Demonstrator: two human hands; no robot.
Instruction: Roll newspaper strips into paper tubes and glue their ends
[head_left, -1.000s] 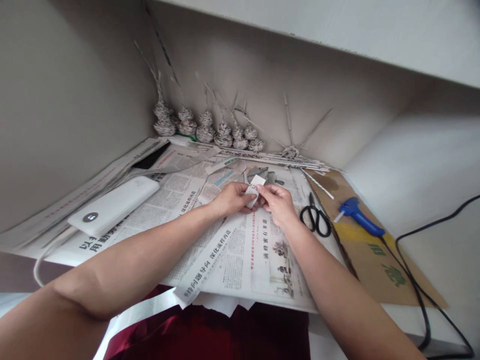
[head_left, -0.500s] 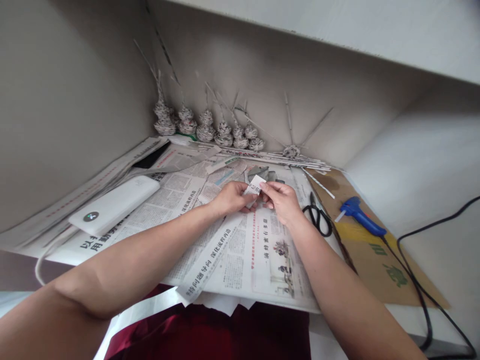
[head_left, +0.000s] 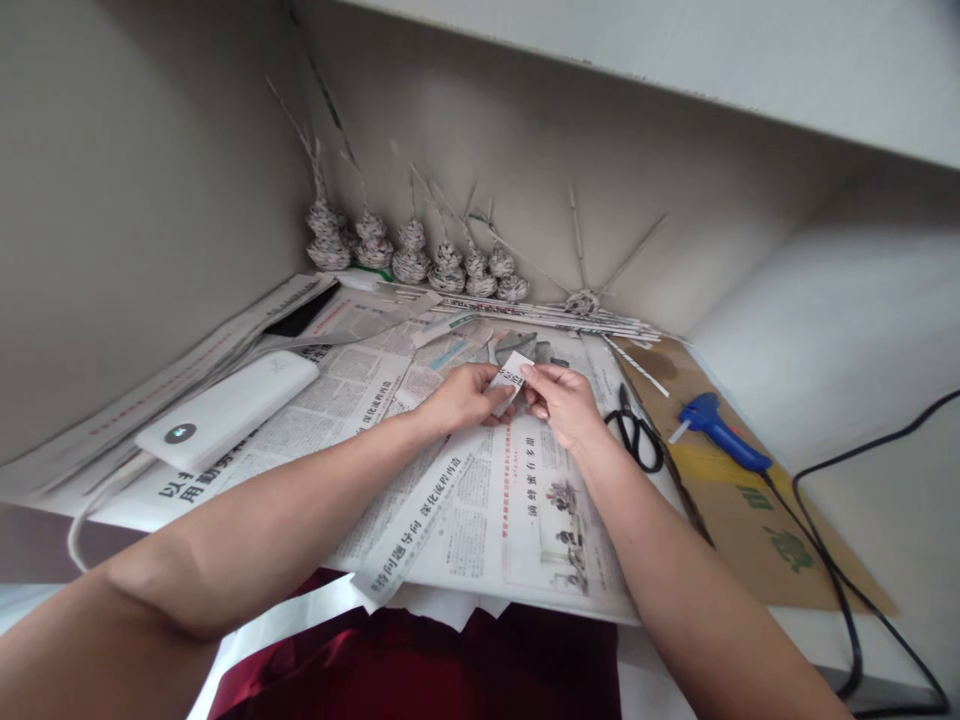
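Over the middle of the newspaper-covered table, both my hands pinch one small piece of newspaper [head_left: 513, 370] with dark printed characters. My left hand [head_left: 471, 396] grips its lower left part between thumb and fingers. At its right edge, my right hand [head_left: 562, 396] holds it with thumb and forefinger. The fingertips almost meet below the piece. Just behind it lies a dark grey printed scrap [head_left: 519, 346]. Beneath my hands, a long newspaper strip [head_left: 420, 520] runs diagonally towards the table's front edge.
Black-handled scissors [head_left: 636, 430] lie right of my right hand. A blue glue gun [head_left: 724, 432] with a black cable rests on cardboard [head_left: 780, 530]. A white power bank [head_left: 232, 408] lies left. Several woven paper gourds [head_left: 411, 255] and rolled paper sticks [head_left: 540, 315] line the back wall.
Almost nothing differs. The newspaper piece has tilted very slightly between my fingers, and both hands stay in the same place.
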